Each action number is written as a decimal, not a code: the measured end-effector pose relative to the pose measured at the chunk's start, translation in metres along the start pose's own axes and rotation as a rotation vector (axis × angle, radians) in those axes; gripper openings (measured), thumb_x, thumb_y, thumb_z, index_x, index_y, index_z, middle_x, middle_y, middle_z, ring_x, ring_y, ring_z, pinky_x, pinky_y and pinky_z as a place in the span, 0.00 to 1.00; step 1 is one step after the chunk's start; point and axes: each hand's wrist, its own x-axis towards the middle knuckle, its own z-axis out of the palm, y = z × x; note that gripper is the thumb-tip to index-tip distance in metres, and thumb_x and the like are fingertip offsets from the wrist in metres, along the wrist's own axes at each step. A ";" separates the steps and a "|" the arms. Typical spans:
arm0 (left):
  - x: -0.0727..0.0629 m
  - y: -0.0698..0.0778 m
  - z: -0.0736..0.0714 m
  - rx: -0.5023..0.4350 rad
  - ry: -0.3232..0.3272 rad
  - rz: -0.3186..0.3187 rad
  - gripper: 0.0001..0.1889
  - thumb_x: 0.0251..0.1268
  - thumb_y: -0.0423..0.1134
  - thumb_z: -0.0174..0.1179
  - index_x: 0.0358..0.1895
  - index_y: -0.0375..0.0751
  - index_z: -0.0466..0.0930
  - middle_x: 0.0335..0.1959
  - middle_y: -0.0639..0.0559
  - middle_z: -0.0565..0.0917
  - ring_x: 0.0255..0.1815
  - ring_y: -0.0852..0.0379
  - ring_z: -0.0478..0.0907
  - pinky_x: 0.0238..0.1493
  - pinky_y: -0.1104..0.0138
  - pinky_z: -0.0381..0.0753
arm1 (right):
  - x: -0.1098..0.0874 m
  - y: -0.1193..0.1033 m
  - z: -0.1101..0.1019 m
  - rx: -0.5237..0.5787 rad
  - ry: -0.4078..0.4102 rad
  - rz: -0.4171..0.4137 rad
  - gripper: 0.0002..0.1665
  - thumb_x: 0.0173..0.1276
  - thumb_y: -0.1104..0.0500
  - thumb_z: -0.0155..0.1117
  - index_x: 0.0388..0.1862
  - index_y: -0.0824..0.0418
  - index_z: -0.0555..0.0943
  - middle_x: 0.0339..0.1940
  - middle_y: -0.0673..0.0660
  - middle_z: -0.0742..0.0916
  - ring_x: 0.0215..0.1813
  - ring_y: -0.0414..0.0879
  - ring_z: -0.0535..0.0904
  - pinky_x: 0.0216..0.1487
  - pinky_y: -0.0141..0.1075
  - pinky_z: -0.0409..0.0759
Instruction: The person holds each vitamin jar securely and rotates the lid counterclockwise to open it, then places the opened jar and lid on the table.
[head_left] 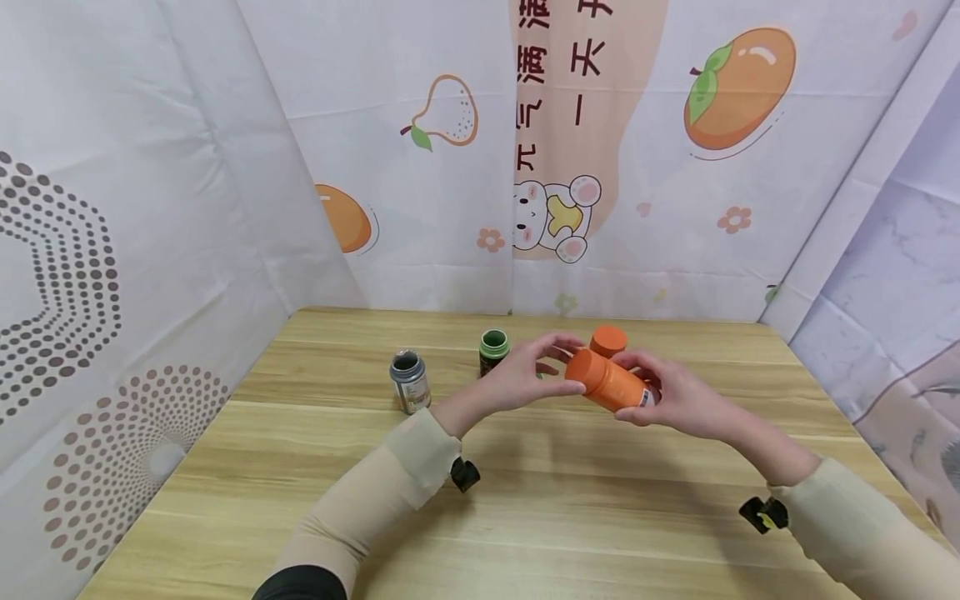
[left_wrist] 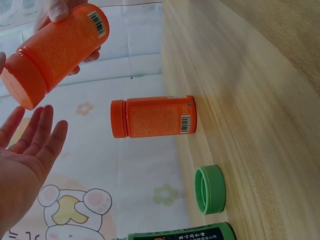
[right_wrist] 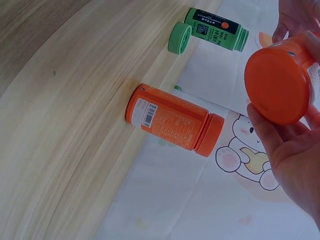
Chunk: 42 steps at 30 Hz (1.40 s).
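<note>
My right hand [head_left: 678, 400] grips an orange bottle [head_left: 621, 385] by its body and holds it tilted above the table, cap end toward the left. Close by that cap, my left hand [head_left: 521, 373] is spread. In the left wrist view its fingers [left_wrist: 42, 132] are loosely extended below the orange cap [left_wrist: 22, 82], with a gap showing between them. Whether the left thumb touches the cap, I cannot tell. A second orange bottle [right_wrist: 170, 120] stands upright behind the held one, its cap on.
An uncapped green bottle [head_left: 492, 350] stands left of the orange ones, with a green cap [left_wrist: 211, 190] on the table beside it. Farther left is an open grey bottle [head_left: 412, 390]. A printed curtain [head_left: 450, 208] hangs behind the wooden table [head_left: 525, 533].
</note>
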 end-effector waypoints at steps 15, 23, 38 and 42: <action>-0.002 0.001 -0.009 -0.065 -0.104 0.112 0.34 0.58 0.30 0.69 0.68 0.39 0.66 0.63 0.50 0.74 0.61 0.60 0.70 0.56 0.61 0.76 | 0.001 0.000 0.001 0.001 -0.014 0.009 0.35 0.53 0.56 0.79 0.57 0.56 0.73 0.43 0.52 0.82 0.41 0.45 0.79 0.34 0.36 0.79; -0.003 -0.002 -0.004 0.016 -0.095 0.081 0.30 0.60 0.34 0.69 0.65 0.42 0.71 0.58 0.54 0.76 0.57 0.61 0.71 0.50 0.64 0.79 | 0.000 0.001 0.002 0.015 -0.030 0.018 0.35 0.53 0.56 0.79 0.58 0.58 0.72 0.44 0.53 0.82 0.41 0.47 0.79 0.35 0.36 0.79; -0.004 -0.001 -0.002 0.100 -0.043 0.035 0.28 0.58 0.42 0.71 0.62 0.45 0.73 0.53 0.58 0.78 0.52 0.62 0.74 0.50 0.66 0.78 | 0.000 -0.002 0.003 0.010 -0.021 -0.015 0.36 0.53 0.54 0.79 0.57 0.61 0.73 0.45 0.53 0.81 0.43 0.46 0.79 0.34 0.34 0.78; -0.003 0.000 -0.007 0.120 -0.055 0.034 0.31 0.58 0.42 0.71 0.64 0.44 0.70 0.58 0.55 0.77 0.56 0.60 0.72 0.53 0.64 0.76 | 0.000 0.000 0.003 0.015 -0.020 -0.007 0.35 0.53 0.54 0.79 0.57 0.58 0.73 0.45 0.52 0.82 0.43 0.46 0.80 0.35 0.35 0.79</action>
